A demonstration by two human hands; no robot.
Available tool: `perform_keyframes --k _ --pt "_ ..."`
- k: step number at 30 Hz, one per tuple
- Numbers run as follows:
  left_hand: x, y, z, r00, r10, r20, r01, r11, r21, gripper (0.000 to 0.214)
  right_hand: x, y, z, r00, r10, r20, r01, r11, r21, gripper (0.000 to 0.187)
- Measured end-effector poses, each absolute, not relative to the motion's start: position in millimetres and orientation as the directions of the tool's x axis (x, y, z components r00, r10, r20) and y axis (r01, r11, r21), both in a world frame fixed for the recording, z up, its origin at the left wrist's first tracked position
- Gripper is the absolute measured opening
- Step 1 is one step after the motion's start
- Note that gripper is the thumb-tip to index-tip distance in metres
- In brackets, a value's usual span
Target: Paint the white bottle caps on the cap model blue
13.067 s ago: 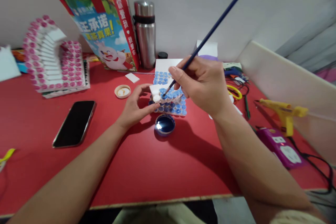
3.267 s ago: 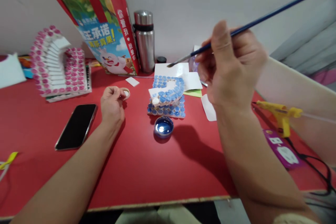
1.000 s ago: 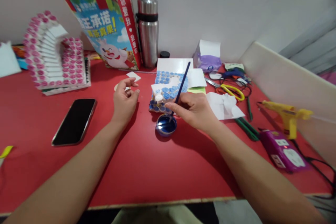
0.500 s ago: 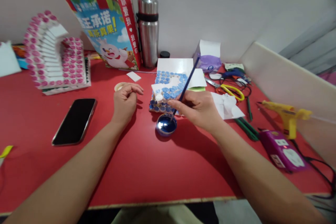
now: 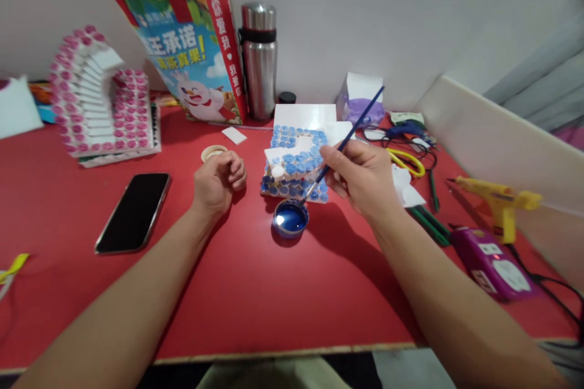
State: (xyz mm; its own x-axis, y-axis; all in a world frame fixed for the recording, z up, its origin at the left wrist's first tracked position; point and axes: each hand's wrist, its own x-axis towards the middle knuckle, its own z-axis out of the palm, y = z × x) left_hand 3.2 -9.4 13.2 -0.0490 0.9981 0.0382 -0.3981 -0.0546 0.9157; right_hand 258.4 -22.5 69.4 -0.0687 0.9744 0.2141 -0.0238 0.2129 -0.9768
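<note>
My right hand (image 5: 365,179) pinches a thin paintbrush (image 5: 356,124) with a dark blue handle. Its tip is at the rim of a small round cup of blue paint (image 5: 291,220). Just behind the cup stands a small model (image 5: 296,161) of white board covered in blue-painted round pieces; one round piece at its front left corner is white. My left hand (image 5: 219,182) rests on the red table left of the model, fingers curled in and nothing visible in them. A roll of tape (image 5: 212,152) lies right behind it, partly hidden.
A phone (image 5: 133,213) and a pink-and-white model (image 5: 98,100) are on the left. Behind stand a printed bag (image 5: 191,48) and a steel flask (image 5: 259,64). To the right lie yellow-handled scissors (image 5: 410,161), a yellow glue gun (image 5: 502,200), a purple power socket (image 5: 493,261) and cables.
The brush has tilted over to the right, its tip shifting from inside the paint to the cup's rim. My right hand moved slightly right. My left fingers have curled inward.
</note>
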Motion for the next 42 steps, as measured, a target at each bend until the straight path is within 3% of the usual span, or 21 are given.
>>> perform_keyframes --k 4,9,14,18,25,31,42 --pt "7 -7 12 -0.098 0.994 0.055 -0.385 -0.089 0.918 0.036 262 -10 81 -0.001 0.97 0.242 -0.039 0.242 -0.97 0.066" --pt "10 -6 4 -0.175 0.968 0.18 -0.213 -0.216 0.953 0.056 255 8 112 0.01 0.954 0.298 -0.111 0.297 -0.948 0.058" --pt "7 -6 -3 -0.167 0.978 0.128 -0.179 -0.158 0.971 0.034 246 22 128 0.043 0.941 0.336 -0.03 0.338 -0.941 0.048" --pt "6 -6 -7 -0.126 0.981 0.145 -0.125 -0.161 0.979 0.038 239 26 117 0.129 0.892 0.433 0.016 0.435 -0.9 0.049" --pt "8 -8 -10 -0.075 0.992 0.098 -0.137 -0.107 0.985 0.047 225 19 103 0.073 0.883 0.463 0.049 0.461 -0.886 0.069" --pt "10 -7 -8 -0.061 0.993 0.104 -0.134 -0.112 0.985 0.046 217 11 99 0.003 0.849 0.528 0.28 0.507 -0.816 0.066" --pt "9 -6 -5 -0.035 0.996 0.086 -0.211 -0.092 0.973 0.044 213 5 98 -0.037 0.839 0.543 0.319 0.525 -0.789 0.064"
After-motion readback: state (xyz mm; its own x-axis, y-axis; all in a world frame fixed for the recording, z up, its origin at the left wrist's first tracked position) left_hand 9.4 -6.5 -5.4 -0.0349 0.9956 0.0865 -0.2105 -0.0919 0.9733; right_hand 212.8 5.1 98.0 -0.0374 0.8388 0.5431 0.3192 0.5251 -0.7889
